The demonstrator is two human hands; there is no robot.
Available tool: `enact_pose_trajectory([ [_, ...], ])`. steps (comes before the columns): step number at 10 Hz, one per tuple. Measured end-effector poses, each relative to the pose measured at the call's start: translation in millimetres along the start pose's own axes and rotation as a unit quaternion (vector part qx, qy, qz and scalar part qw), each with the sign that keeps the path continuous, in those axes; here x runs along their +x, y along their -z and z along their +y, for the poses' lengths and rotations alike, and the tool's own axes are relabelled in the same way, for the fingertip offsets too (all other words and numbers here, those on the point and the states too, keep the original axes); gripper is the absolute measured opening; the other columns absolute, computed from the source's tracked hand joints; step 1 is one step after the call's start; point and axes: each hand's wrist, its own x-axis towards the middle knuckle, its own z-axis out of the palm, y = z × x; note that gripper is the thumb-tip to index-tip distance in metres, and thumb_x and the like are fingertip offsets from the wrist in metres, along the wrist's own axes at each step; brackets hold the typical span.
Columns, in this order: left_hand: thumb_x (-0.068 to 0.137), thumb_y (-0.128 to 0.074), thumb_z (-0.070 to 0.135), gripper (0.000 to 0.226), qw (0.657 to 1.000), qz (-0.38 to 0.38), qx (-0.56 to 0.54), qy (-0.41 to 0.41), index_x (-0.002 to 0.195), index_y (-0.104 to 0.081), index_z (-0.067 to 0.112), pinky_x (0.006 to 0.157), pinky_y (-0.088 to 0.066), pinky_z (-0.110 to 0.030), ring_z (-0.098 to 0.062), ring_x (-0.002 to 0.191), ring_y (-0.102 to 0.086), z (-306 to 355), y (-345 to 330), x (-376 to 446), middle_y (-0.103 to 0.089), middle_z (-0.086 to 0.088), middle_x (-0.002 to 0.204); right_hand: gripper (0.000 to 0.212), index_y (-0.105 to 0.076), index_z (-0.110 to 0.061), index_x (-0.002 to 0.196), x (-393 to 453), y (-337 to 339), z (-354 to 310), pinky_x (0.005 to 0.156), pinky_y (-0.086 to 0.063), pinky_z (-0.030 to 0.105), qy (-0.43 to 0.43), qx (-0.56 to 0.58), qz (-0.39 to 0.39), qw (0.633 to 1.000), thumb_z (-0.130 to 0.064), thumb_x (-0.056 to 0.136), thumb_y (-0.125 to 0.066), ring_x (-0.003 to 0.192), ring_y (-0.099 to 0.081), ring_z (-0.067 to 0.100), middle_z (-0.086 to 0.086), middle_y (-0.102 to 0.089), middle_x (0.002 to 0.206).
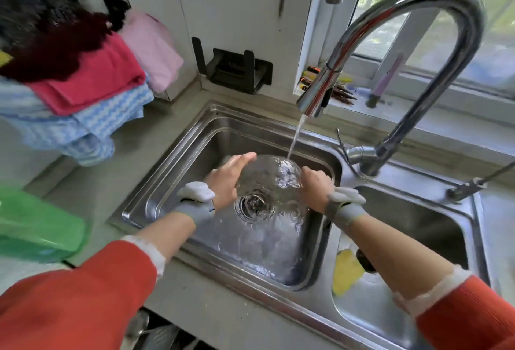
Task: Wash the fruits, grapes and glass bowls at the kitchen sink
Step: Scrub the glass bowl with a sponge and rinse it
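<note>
step: rinsing a glass bowl (pixel 269 179) under the water stream (pixel 294 139) from the faucet (pixel 401 51); looks mid-task
bowl pos: held up over the left basin (pixel 167 182), above the drain (pixel 254 204), tilted w/ opening away from camera as far as I can tell
L hand (pixel 227 179): flat against bowl's left side, fingers straight, pressing/supporting
R hand (pixel 316 188): fingers curled round bowl's right edge, gripping it
done: can't tell; no washed items visible
left: fruits + grapes not in view; only one bowl seen, so prob. most of task remains (guess)
right basin (pixel 434 227): yellow thing (pixel 345 271) in it, maybe sponge, unclear
surface: steel double sink in grey countertop (pixel 117 182), wet basin floor
room: stacked towels (pixel 92 82) back left, green plastic item (pixel 36 227) left edge, window (pixel 457 3) behind faucet, sill w/ small clutter
wrists: grey bands (pixel 195 202) on both, red sleeves (pixel 83 294) pushed up
</note>
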Motion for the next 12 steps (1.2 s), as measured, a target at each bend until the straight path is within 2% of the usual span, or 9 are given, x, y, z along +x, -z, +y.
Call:
enact_pose_trajectory([
  [1,0.07,-0.047,-0.012,0.092,0.997,0.037,0.048,-0.057,0.143,-0.026,0.038,0.075,-0.053,-0.039,-0.029,0.092,-0.065,16.6,23.6,-10.4,-0.04,0.01,0.143,0.013,-0.039,-0.01,0.095,-32.1,24.2,-9.5,0.074,-0.043,0.039,0.002,0.012,0.057,0.998,-0.008,0.087,-0.049,0.098,-0.059,0.042,0.023,-0.062,0.102],
  [3,0.061,-0.048,-0.021,0.093,0.968,0.13,0.097,-0.19,0.137,-0.026,0.029,0.055,-0.057,-0.036,-0.034,0.079,-0.068,50.6,69.2,-14.4,-0.055,-0.008,0.134,0.029,-0.04,0.0,0.123,-79.8,70.3,-26.3,0.082,-0.047,0.037,-0.02,-0.058,0.16,0.985,-0.002,0.094,-0.04,0.105,-0.062,0.036,0.02,-0.063,0.114],
  [5,0.065,-0.053,-0.024,0.09,0.944,0.146,0.077,-0.286,0.136,-0.027,0.026,0.054,-0.059,-0.036,-0.033,0.071,-0.068,76.6,106.0,-13.3,-0.056,-0.015,0.131,0.028,-0.043,-0.003,0.118,-125.1,104.9,-31.7,0.077,-0.049,0.041,-0.046,-0.021,0.234,0.971,-0.001,0.09,-0.042,0.095,-0.065,0.041,0.023,-0.066,0.102],
  [7,0.065,-0.045,-0.025,0.093,0.925,0.169,0.089,-0.329,0.138,-0.026,0.029,0.047,-0.056,-0.037,-0.028,0.055,-0.062,120.5,130.0,6.1,-0.052,-0.011,0.134,0.037,-0.045,-0.003,0.125,-149.2,157.3,-16.3,0.082,-0.048,0.04,-0.089,-0.055,0.263,0.959,-0.001,0.089,-0.047,0.104,-0.06,0.042,0.023,-0.065,0.11],
  [8,0.067,-0.044,-0.023,0.091,0.926,0.146,0.083,-0.337,0.142,-0.028,0.027,0.053,-0.057,-0.035,-0.03,0.061,-0.063,132.1,116.0,6.4,-0.051,-0.009,0.135,0.038,-0.047,-0.005,0.122,-159.6,139.5,-1.3,0.081,-0.046,0.039,-0.12,-0.011,0.269,0.955,-0.004,0.085,-0.054,0.103,-0.06,0.042,0.023,-0.065,0.108],
  [9,0.079,-0.051,-0.013,0.08,0.956,0.026,0.068,-0.285,0.147,-0.029,0.022,0.071,-0.054,-0.035,-0.032,0.085,-0.067,131.4,60.1,-2.7,-0.05,-0.005,0.137,0.023,-0.056,-0.003,0.109,-171.4,88.3,22.2,0.08,-0.046,0.036,-0.147,0.03,0.173,0.973,-0.007,0.087,-0.053,0.104,-0.061,0.037,0.022,-0.065,0.109],
  [10,0.08,-0.049,-0.01,0.08,0.969,-0.028,0.046,-0.239,0.148,-0.025,0.024,0.086,-0.05,-0.035,-0.031,0.104,-0.062,143.5,38.5,-8.3,-0.047,-0.006,0.141,0.014,-0.061,-0.005,0.097,-175.7,91.0,42.7,0.076,-0.047,0.036,-0.152,-0.009,0.141,0.978,-0.005,0.088,-0.051,0.101,-0.063,0.034,0.019,-0.067,0.108],
  [11,0.096,-0.045,0.008,0.056,0.981,0.015,0.0,-0.192,0.147,-0.03,0.023,0.097,-0.039,-0.028,-0.025,0.126,-0.048,188.5,59.9,9.6,-0.046,-0.007,0.143,0.022,-0.056,-0.002,0.11,-174.8,123.4,64.8,0.083,-0.048,0.041,-0.161,-0.006,0.275,0.948,-0.005,0.089,-0.048,0.103,-0.061,0.039,0.022,-0.065,0.109],
  [12,0.091,-0.049,0.001,0.065,0.973,0.037,0.011,-0.229,0.148,-0.028,0.023,0.101,-0.042,-0.038,-0.018,0.12,-0.051,205.7,57.6,3.6,-0.046,-0.002,0.14,0.026,-0.05,-0.007,0.113,-184.2,118.8,82.6,0.076,-0.045,0.038,-0.171,0.036,0.305,0.936,-0.005,0.087,-0.053,0.098,-0.061,0.042,0.024,-0.064,0.104],
])
